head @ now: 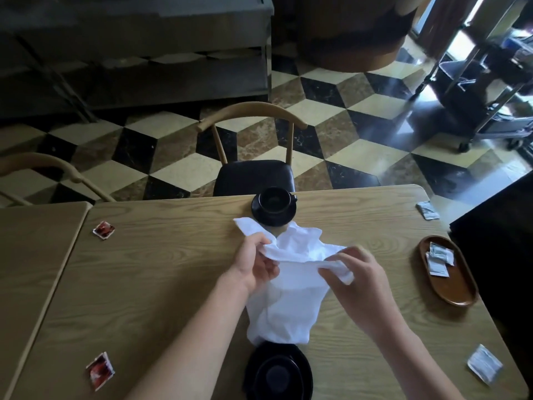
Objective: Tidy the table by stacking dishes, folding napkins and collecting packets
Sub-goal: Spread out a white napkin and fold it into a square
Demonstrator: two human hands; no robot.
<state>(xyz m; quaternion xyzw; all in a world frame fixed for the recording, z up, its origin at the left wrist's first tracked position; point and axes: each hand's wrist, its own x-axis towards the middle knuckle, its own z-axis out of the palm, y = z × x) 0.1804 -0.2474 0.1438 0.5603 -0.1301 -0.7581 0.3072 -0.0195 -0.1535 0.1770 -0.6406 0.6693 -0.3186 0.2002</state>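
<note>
Checkered marble floor point(331, 116) in cream, brown and black lies beyond a pale wooden desk point(161, 272), which fills the lower part of the view. Above the middle of the desk, the left hand point(256, 264) pinches one edge of a white napkin point(288, 284) between thumb and curled fingers, and the right hand point(354, 269) grips the opposite bunched edge, fingers closed round the cloth. The napkin is lifted and crumpled between them, its lower part draping down toward the near edge, where it reaches a stack of black dishes point(278, 373).

Just beyond the napkin's far corner, a black cup on its saucer point(274, 207) sits at the far edge of the desk, in front of a wooden chair with a dark seat point(253, 174). To the right, an oval brown tray point(458, 287) holds several silver packets point(438, 259). Another silver packet point(427, 210) lies near the far right corner, and one more silver packet point(484, 368) lies near the right front edge. On the left side, a red packet point(103, 230) lies toward the far edge and a second red packet point(100, 370) toward the near edge, both well apart from the napkin. A second desk point(31, 255) adjoins on the left.
</note>
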